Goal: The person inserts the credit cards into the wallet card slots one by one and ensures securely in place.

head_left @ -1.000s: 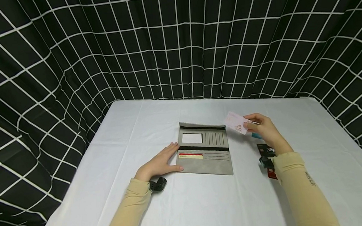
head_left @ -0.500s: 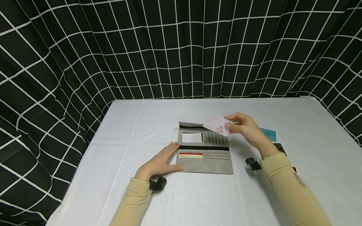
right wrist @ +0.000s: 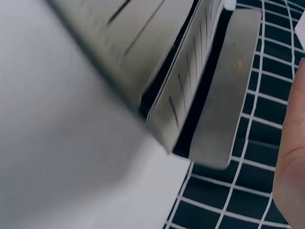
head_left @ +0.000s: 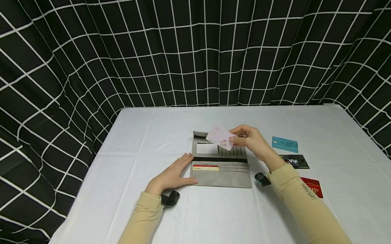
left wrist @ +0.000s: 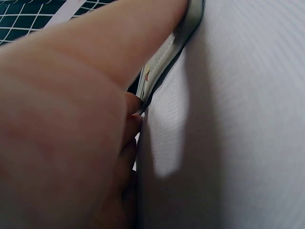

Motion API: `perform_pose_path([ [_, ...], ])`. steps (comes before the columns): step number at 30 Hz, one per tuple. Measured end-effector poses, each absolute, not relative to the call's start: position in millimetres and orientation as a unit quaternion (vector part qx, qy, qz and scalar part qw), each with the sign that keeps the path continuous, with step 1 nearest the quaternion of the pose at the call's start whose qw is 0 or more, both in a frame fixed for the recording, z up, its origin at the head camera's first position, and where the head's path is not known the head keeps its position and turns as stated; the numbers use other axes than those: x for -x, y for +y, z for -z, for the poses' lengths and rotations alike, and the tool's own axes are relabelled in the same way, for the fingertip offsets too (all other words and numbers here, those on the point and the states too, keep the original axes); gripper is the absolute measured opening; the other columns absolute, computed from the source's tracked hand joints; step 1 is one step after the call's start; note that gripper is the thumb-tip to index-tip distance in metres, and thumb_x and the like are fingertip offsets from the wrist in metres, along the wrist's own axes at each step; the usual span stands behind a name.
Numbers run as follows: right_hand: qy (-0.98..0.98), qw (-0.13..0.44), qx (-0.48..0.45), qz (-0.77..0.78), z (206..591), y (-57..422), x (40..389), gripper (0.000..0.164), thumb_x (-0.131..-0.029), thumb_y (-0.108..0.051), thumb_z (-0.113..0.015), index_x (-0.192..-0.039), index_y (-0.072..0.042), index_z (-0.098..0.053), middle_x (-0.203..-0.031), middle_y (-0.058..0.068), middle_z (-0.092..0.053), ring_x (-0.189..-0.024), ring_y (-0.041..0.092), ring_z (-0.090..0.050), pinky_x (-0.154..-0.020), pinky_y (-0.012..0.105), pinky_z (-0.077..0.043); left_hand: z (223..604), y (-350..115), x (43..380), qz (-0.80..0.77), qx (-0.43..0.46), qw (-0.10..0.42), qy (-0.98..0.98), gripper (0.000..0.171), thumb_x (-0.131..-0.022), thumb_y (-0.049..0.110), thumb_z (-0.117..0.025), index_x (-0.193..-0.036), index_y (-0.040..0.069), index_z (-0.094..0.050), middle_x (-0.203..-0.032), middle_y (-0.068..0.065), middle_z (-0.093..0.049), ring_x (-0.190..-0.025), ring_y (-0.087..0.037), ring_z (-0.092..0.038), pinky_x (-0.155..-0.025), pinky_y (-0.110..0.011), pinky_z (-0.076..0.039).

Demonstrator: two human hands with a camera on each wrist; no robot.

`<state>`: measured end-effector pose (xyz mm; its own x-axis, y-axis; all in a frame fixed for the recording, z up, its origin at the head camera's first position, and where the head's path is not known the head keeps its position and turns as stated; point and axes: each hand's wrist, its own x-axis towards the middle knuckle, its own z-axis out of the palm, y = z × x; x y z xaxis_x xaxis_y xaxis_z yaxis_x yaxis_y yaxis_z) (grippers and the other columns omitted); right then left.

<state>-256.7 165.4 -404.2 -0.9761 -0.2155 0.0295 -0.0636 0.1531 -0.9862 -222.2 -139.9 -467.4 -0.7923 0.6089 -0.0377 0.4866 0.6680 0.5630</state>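
white cloth (head_left: 210, 220) is bearing a grey wallet (head_left: 232, 179) against the spread left hand (head_left: 171, 176), below the right hand (head_left: 253, 142) pinching a pink card (head_left: 221, 137).

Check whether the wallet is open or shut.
Open: the wallet lies spread on the table, its card slots and a cream card showing.

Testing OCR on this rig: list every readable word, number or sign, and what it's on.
"VIP": blue card
"Vip": black card
"IP", start unclear at the sleeve edge: red card
Roughly "Let'sslim", blurred: right sleeve
Too small to read: pink card; cream card in the wallet
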Motion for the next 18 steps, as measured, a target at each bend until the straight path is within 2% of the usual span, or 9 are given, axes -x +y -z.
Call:
perform_pose_path([
  [3,0.757,0.067,0.096,0.642,405.5,156.8,257.4,0.03,-0.082,-0.001,-0.068,-0.109,0.007,-0.058,-0.1,0.018,-0.058,-0.083,0.022,-0.061,-0.08,0.048,-0.05,467.4,-139.7,222.4,-0.275,-0.304,0.112,0.905,0.091,-0.081,0.056,-0.063,-0.147,0.007,-0.024,-0.153,-0.008,-0.016,-0.139,-0.021,-0.008,-0.111,-0.038,-0.011],
  [8,0.756,0.09,0.113,0.638,410.2,143.5,257.8,0.027,-0.082,-0.001,-0.068,-0.106,0.006,-0.059,-0.1,0.019,-0.06,-0.084,0.025,-0.061,-0.075,0.04,-0.054,466.3,-139.8,222.5,-0.278,-0.304,0.112,0.904,0.091,-0.08,0.056,-0.063,-0.147,0.007,-0.025,-0.152,-0.007,-0.017,-0.139,-0.02,-0.009,-0.111,-0.037,-0.012],
  [14,0.76,0.111,0.113,0.63,418.3,132.4,256.4,0.024,-0.082,0.002,-0.066,-0.105,0.007,-0.059,-0.103,0.019,-0.058,-0.087,0.027,-0.061,-0.079,0.049,-0.051,464.9,-140.2,220.9,-0.287,-0.3,0.118,0.902,0.091,-0.08,0.054,-0.064,-0.146,0.005,-0.025,-0.152,-0.008,-0.017,-0.139,-0.022,-0.009,-0.111,-0.038,-0.012],
  [18,0.762,0.11,0.111,0.628,422.2,127.3,256.4,0.023,-0.082,0.004,-0.065,-0.104,0.007,-0.059,-0.103,0.02,-0.056,-0.088,0.029,-0.061,-0.078,0.046,-0.052,464.1,-139.8,220.5,-0.286,-0.3,0.118,0.903,0.091,-0.081,0.054,-0.064,-0.146,0.004,-0.026,-0.152,-0.009,-0.017,-0.139,-0.022,-0.01,-0.111,-0.038,-0.012],
])
